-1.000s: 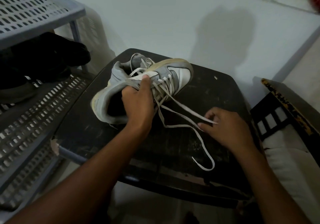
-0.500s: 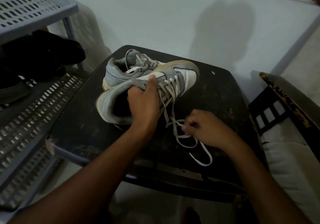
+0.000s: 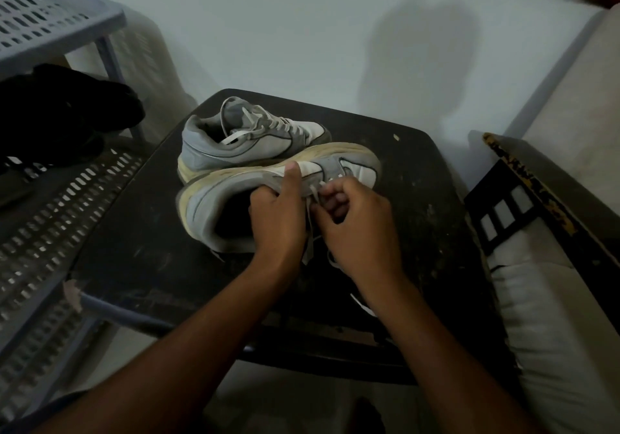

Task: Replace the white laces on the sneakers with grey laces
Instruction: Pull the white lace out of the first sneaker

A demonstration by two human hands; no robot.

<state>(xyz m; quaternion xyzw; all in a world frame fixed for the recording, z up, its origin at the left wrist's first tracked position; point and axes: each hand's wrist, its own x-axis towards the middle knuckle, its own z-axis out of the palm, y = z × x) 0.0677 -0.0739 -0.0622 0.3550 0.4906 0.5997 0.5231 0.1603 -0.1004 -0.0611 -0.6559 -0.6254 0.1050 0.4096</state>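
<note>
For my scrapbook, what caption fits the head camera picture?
Left hand grips the near grey-and-white sneaker on a dark worn table; right hand pinches its white lace.

no legible text, label, brand name, number or sign in the head view. the light is dim and the surfaces are soft with blur. checked both sneakers: the near sneaker (image 3: 241, 195) and the far sneaker (image 3: 241, 145) show grey and white panels with a curved stripe on the side, but no lettering that can be read. the dark table (image 3: 419, 205) carries only pale scuffs and specks, no print. the slotted grey rack (image 3: 50, 21) on the left bears no marking. the worn yellowish patches on the dark board (image 3: 526, 182) at right form no readable characters.
</note>
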